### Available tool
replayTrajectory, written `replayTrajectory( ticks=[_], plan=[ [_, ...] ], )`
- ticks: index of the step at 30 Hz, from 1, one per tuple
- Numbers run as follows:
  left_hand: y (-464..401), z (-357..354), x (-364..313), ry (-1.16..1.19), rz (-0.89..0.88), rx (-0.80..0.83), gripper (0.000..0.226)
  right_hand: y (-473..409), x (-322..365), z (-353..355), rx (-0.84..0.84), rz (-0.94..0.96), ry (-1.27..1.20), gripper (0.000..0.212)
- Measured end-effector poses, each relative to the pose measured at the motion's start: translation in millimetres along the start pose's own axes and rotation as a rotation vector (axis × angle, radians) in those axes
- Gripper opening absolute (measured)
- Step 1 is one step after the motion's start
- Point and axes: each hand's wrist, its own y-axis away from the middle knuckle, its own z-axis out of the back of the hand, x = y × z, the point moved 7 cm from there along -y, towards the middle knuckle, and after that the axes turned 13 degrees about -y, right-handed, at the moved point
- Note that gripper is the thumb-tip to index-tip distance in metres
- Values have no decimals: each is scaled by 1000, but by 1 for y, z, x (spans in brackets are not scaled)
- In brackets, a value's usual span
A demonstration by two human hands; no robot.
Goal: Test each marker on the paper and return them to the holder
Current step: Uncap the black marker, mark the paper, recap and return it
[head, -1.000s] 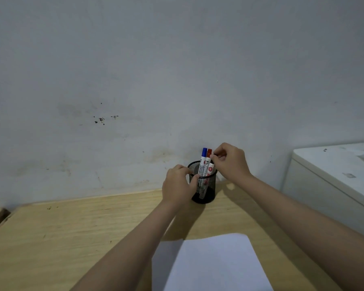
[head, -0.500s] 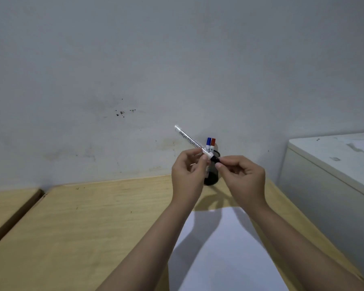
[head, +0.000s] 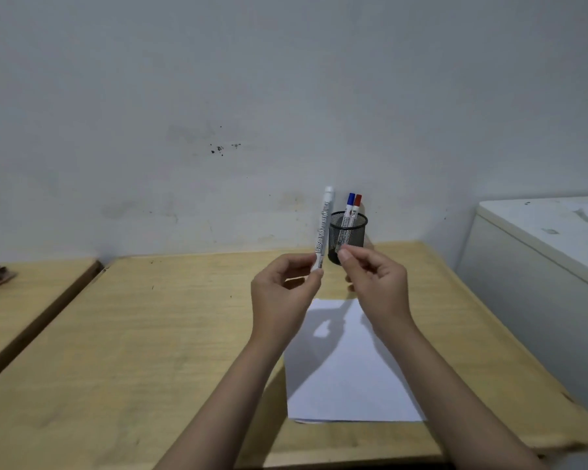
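White, light, stiff plastic marker point(head: 323, 228) pinched low in my left grip point(head: 286, 293); right grip point(head: 375, 283) pinches closed, contents unclear.

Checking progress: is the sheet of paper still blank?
Blank where visible: the paper shows only hand shadows, no ink. The left hand holds a marker upright above the desk.

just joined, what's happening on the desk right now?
A person is testing markers. The left hand holds a white marker upright above the desk. The right hand is beside it, fingers pinched, possibly on the cap, though that is hidden. A blue marker and a red marker stand in the mesh holder. The paper looks unmarked.
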Motion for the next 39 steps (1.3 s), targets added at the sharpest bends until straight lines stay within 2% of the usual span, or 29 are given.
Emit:
replayTrajectory(
  ticks=[1, 4, 6, 10, 15, 22, 25, 29, 34, 37, 39],
  plan=[
    [5, 0, 1, -52, -25, 14, 24, 5, -4, -6, 20, -41, 5, 4],
    [17, 0, 1, -157, -86, 24, 23, 13, -13, -15, 43, -80, 33, 22],
    [22, 0, 5, -177, -69, 25, 23, 16, -15, -13, 12, -83, 0, 27],
    [27, -2, 18, -186, 13, 64, 22, 17, -19, -4, -63, -116, -32, 26],
    [27, -9, 19, -100, 53, 71, 18, 21, -24, -5, 62, -138, -50, 24],
    [21, -19, 15, -121, 22, 184, 17, 17, -25, 3, 82, -116, -54, 23],
    [16, -18, 21, -125, 42, 241, 16, 12, -21, 7, 27, -91, -71, 17],
    [7, -2, 40, -163, 89, 229, 20, -13, -11, 33, -124, -72, -269, 15],
    [-37, 8, 64, -448, 88, 244, 20, -14, -22, 36, -93, -103, -182, 14],
    [-65, 1, 81, -670, 89, 358, 24, -9, -32, 37, -87, -129, -146, 21],
    [-80, -5, 94, -798, 101, 424, 23, -9, -39, 37, -77, -154, -124, 17]
  ],
)
